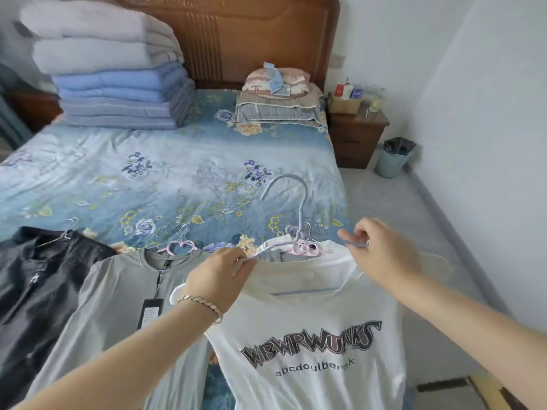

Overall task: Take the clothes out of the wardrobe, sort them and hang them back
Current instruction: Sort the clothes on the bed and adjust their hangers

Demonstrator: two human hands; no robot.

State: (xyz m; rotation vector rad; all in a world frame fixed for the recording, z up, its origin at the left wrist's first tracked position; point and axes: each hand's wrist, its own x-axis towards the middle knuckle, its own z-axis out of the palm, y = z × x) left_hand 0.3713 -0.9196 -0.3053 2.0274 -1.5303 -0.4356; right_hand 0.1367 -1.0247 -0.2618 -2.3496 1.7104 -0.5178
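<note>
A white T-shirt (310, 327) with dark lettering lies at the near edge of the bed, on a pale blue hanger (299, 202) whose hook points away from me. My left hand (219, 276) pinches the hanger's left shoulder at the collar. My right hand (381, 250) grips the hanger's right arm. To the left lies a grey T-shirt (118, 306) with a black tag, on a pink hanger (180, 247). Farther left is a black jacket (35, 276) on a metal hanger. Another pink hanger (305, 248) peeks out under the white shirt's collar.
The bed (148, 173) has a blue floral sheet. Folded quilts (112, 69) are stacked at its far left, pillows (278, 96) by the wooden headboard. A nightstand (358, 134) and a blue bin (390, 161) stand to the right, beside grey floor.
</note>
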